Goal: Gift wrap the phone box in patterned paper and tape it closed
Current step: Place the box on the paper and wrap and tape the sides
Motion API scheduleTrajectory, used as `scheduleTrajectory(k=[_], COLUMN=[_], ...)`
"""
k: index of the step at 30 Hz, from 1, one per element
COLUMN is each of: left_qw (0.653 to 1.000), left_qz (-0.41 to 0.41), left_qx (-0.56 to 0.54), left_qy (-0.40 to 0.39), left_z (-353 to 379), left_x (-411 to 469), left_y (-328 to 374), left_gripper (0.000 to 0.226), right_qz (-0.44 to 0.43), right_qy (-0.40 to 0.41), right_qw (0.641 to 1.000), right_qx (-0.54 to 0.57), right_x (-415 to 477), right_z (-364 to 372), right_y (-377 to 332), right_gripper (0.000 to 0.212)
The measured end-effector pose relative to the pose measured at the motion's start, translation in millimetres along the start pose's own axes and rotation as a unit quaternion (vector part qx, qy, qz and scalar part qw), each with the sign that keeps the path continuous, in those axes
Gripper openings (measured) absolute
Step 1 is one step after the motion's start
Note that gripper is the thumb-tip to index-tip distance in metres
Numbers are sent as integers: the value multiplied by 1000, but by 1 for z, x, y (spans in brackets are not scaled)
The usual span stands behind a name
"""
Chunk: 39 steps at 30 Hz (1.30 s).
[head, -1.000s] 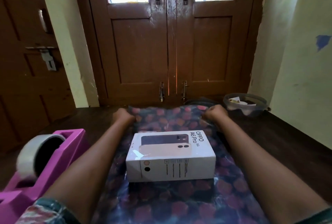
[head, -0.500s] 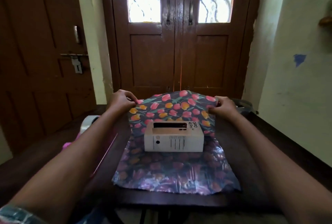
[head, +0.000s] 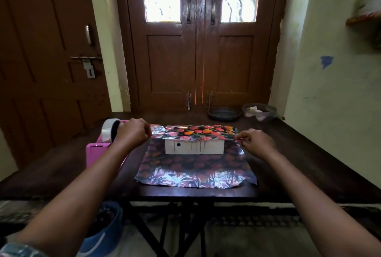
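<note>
We are working on the first fold. The far flap [head: 206, 132] of the paper [head: 193, 169] is lying over the top of the phone box [head: 194, 147]. The box is sitting on the sheet in the middle of the frame, with its white front side facing us, uncovered.

Our left hand [head: 133, 133], left of centre, is pinching the flap's left corner between curled fingers and thumb. Our right hand [head: 254, 140], right of centre, is pinching the right corner the same way. The near half of the paper is lying flat on the table [head: 309, 164] in the lower middle.

We are judging the wrap as barely begun. Next, we think, the flap is going to need pulling taut and flat onto the box. One hand would then be pinning it while the other goes for the tape dispenser [head: 97, 151], at the left of the frame just beside the left hand.
</note>
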<state>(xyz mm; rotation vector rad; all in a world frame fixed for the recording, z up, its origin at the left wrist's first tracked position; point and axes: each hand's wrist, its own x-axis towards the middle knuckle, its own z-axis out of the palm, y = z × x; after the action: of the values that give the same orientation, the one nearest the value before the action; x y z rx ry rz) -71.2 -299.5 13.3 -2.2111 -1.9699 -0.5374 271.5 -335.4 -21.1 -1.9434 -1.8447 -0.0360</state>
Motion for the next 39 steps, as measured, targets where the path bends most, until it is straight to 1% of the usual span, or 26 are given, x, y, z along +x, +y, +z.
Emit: scheduleTrajectory(k=[1,3,7,9,11,13,17,21,25,29,32,39], left_qw=[1000,1000,998,996,992,989,985,978,978,979,980,981], left_qz=[4,15,54,90,121,131,151,194,197,193,187,187], left_qx=[7,11,-25,-12,33,69,85,74,55,52,51,35], left_qy=[-10,-15,21,23,24,21,16,24,38,50,54,40], left_z=[2,3,3,6,14,23,36,49,57,63,64,70], left_x=[-3,-5,-6,-5,-3,-2,-2,-3,-1,3,6,14], left_y=[-1,1,20,36,50,56,57,63,74,77,76,72], left_gripper=[13,11,23,31,43,54,61,61,58,55,55,59], right_qz=[-4,-14,-49,-72,-94,-107,-107,-69,-41,-46,-57,-67], right_qy=[-1,0,1,1,19,35,22,35,48,64,58,58], right_qw=[1000,999,996,995,991,988,989,995,997,996,995,994], right_qx=[-15,-48,-68,-74,-93,-105,-103,-69,-47,-43,-49,-71], right_x=[-2,-3,-10,-13,-13,-14,-22,-25,-27,-28,-27,-28], right_z=[2,5,8,10,15,22,46,56,61,69,70,70], right_y=[0,-2,-22,-40,-56,-69,-84,-84,-75,-69,-68,-69], right_gripper=[23,34,67,74,79,84,99,107,112,111,110,108])
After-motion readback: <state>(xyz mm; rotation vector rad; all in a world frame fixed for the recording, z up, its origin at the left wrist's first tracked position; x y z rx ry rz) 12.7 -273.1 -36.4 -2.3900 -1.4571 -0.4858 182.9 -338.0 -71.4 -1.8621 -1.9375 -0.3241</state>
